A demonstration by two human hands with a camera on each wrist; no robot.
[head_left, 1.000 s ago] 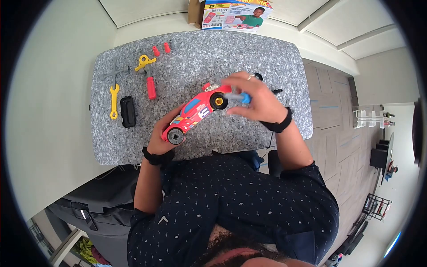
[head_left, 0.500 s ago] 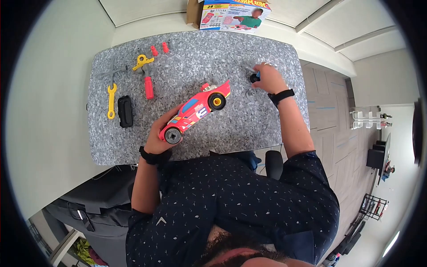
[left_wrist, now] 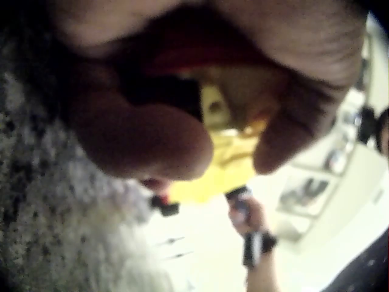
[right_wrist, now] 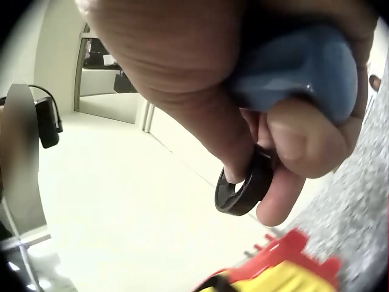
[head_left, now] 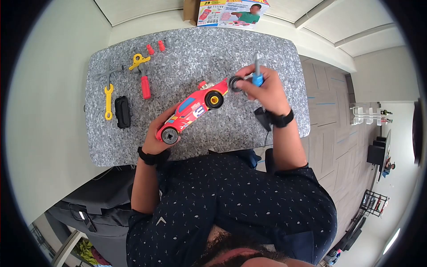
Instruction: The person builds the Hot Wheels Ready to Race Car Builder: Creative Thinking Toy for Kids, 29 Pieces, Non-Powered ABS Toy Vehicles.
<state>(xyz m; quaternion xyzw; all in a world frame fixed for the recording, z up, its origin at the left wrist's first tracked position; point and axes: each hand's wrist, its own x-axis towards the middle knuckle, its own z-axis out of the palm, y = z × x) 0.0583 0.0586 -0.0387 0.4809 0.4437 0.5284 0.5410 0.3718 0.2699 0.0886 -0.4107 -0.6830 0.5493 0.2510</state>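
The right hand [head_left: 269, 92] pinched a black wheel ring [right_wrist: 264, 177] between thumb and fingers while its other fingers curled round the blue handle [head_left: 257, 80] of a toy screwdriver. The left hand [head_left: 155, 134] gripped the front end of a red toy car [head_left: 189, 111], which was tilted above the table [head_left: 133, 144]. The wheel ring was near the car's tail.

Risk: the wheel ring could slip, because one hand carried two items and only the digit tips secured the ring. The screwdriver could swing against the car if that hand turned, since its shaft [head_left: 257, 66] projected well past the fingers. The car's rear could dip under a push, as the grip lay at the opposite end.

Materials: the body appeared to be glossy molded plastic with printed decals, a sloped blue window and a yellow underside. The rear wheel [head_left: 214, 100] had a black rim around a yellow center; the front wheel [head_left: 170, 135] had a gray, disc-shaped face. The ring was a smooth, hollow, short cylinder. The handle was rounded and shiny; the table surface was speckled gray, stone-like.
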